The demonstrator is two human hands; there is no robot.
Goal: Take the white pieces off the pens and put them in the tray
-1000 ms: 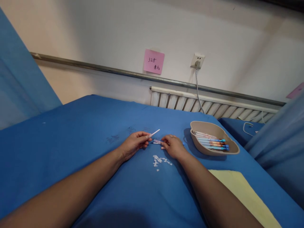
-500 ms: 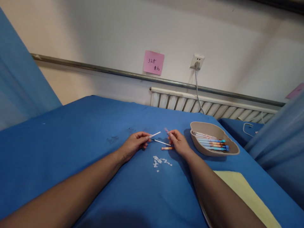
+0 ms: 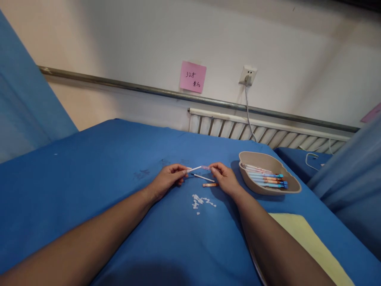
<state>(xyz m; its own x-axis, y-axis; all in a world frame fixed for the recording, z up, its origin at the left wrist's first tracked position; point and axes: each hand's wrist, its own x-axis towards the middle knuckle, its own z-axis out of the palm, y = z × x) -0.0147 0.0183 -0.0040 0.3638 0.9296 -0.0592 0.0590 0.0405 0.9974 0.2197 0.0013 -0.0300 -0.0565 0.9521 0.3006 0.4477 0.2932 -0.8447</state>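
My left hand (image 3: 168,180) is closed in a pinch on a thin white pen refill (image 3: 195,169) that points right. My right hand (image 3: 225,177) is closed on a small pink pen part (image 3: 206,167), held with its end at the refill's tip. On the blue cloth (image 3: 104,178) between the hands lie a second thin white refill (image 3: 203,178) and a short orange pen piece (image 3: 210,184). A scatter of small white bits (image 3: 200,201) lies just in front of them.
A beige tray (image 3: 293,186) with several pens stands to the right of my right hand. A yellow sheet (image 3: 309,242) lies at the near right. Behind are a radiator (image 3: 268,133), a wall socket with a cable (image 3: 247,75) and a pink note (image 3: 193,76).
My right hand lifted off the cloth with the pink part and brought it left to the tip of the refill. My left hand has barely moved.
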